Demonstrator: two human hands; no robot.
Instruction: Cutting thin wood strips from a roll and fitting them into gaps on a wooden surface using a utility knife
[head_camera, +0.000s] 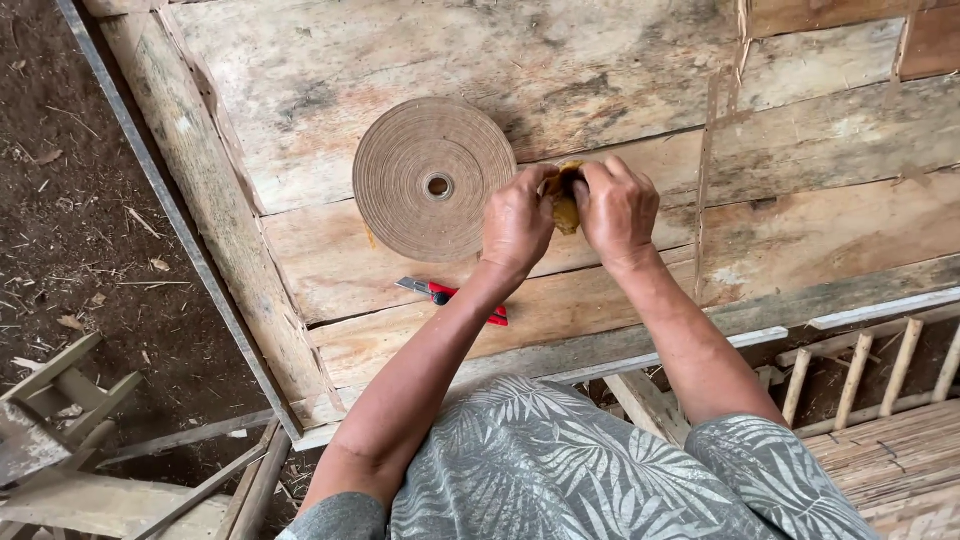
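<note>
My left hand (517, 222) and my right hand (619, 207) are pressed together over a rough wooden work surface (600, 70), both pinching a small yellowish-brown piece (566, 210) between the fingers. Most of that piece is hidden by my fingers. A large flat roll of brown strip (432, 177) lies on the boards just left of my left hand, touching or nearly touching it. A red utility knife (452, 296) lies on the planks below the roll, partly under my left forearm.
The table's left edge has a round wooden beam (215, 200) and a metal rail (170, 205). Dirt ground (70, 220) lies to the left, with wooden scraps (60, 400) at the lower left. A bamboo slatted frame (880, 400) stands at the lower right.
</note>
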